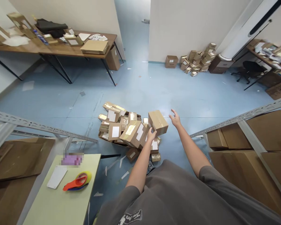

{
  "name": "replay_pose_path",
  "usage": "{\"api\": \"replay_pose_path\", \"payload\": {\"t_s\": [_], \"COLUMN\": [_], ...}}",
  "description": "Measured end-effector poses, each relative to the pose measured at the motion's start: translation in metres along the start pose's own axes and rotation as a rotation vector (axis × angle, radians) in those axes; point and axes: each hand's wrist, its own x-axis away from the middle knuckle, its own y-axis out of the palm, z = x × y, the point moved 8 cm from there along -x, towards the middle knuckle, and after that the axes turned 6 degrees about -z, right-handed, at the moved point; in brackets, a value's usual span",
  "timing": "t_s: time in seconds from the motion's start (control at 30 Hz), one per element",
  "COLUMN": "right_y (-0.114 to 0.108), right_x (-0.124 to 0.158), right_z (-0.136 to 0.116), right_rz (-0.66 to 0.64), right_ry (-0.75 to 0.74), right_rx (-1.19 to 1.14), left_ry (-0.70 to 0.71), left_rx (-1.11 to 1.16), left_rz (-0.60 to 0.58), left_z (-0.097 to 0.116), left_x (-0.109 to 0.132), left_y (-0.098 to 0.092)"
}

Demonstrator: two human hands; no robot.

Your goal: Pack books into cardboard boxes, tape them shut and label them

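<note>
A plain cardboard box (157, 121) with tape along its top sits tilted at the right side of a heap of parcels. My left hand (151, 135) grips its near lower corner, thumb against the side and the other fingers partly hidden. To the right of that box, my right hand (175, 118) is in the air with fingers spread, holding nothing. Beside my left hand lies a larger taped parcel (132, 133) with a white label. Several smaller labelled parcels (114, 131) are heaped further left, partly in a large open carton whose walls are mostly covered.
A pale green table (67, 204) at lower left carries an orange tape dispenser (76, 182) and a white card (57, 177). Metal shelving with cartons (239, 165) stands at right. Stacked boxes (199, 61) line the far wall, and a brown desk (72, 51) stands behind.
</note>
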Motion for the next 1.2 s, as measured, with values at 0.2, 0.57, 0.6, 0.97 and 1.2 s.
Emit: {"api": "replay_pose_path", "payload": {"t_s": [0.2,0.57,0.6,0.97,1.2], "right_y": [0.067,0.241,0.258,0.456,0.543], "right_x": [0.006,0.108,0.122,0.311,0.419], "right_z": [-0.088,-0.231,-0.239,-0.318,-0.361], "right_rz": [-0.19,-0.516,-0.536,-0.811,-0.92], "right_ry": [-0.226,-0.544,-0.567,-0.769,-0.904], "right_rx": [-0.054,-0.041,-0.034,-0.08,-0.069], "left_ry": [0.073,0.404,0.419,0.361,0.324], "left_rx": [0.058,0.064,0.063,0.064,0.089], "left_rz": [0.301,0.851,0.883,1.161,1.323], "left_z": [0.023,0.038,0.034,-0.056,-0.124], "left_x": [0.029,0.177,0.196,0.433,0.561], "left_y": [-0.084,-0.269,-0.285,-0.456,-0.536]}}
